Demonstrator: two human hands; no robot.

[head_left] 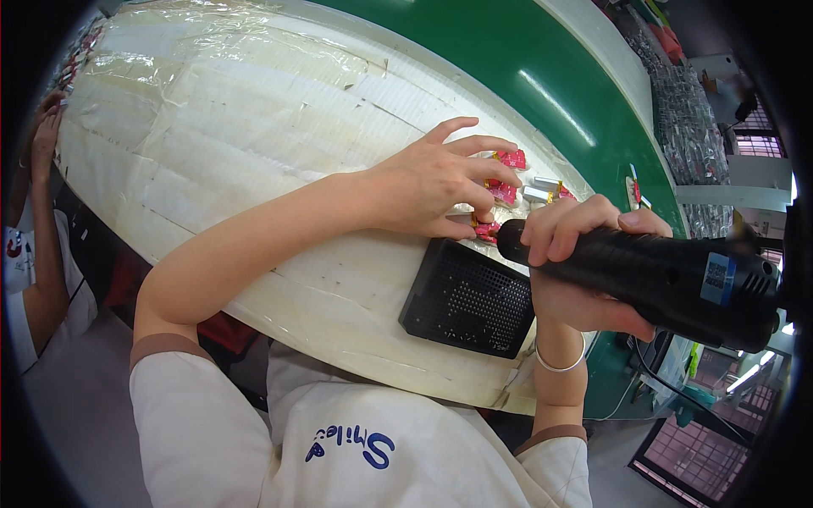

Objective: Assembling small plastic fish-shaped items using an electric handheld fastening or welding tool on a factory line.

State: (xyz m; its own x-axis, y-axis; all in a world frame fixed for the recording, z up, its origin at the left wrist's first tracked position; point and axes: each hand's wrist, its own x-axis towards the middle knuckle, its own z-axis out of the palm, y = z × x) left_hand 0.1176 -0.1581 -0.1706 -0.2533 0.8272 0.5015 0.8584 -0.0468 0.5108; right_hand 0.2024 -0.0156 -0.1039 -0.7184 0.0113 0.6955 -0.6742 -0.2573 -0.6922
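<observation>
Left hand (436,182), frame centre, fingers spread, pressed down on small red parts (506,193) near right edge of taped white table (254,127). Right hand (576,254), centre right, closed around thick black power tool (652,279), tip beside red parts. Black perforated tray (467,298) placed near table's lower edge. Green belt (542,76) seen beyond; bare tabletop at upper left.

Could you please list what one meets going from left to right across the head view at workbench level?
Co-worker's raised hand → taped white workbench top → person's left hand → small red parts → person's right hand → thick black handheld power tool.
</observation>
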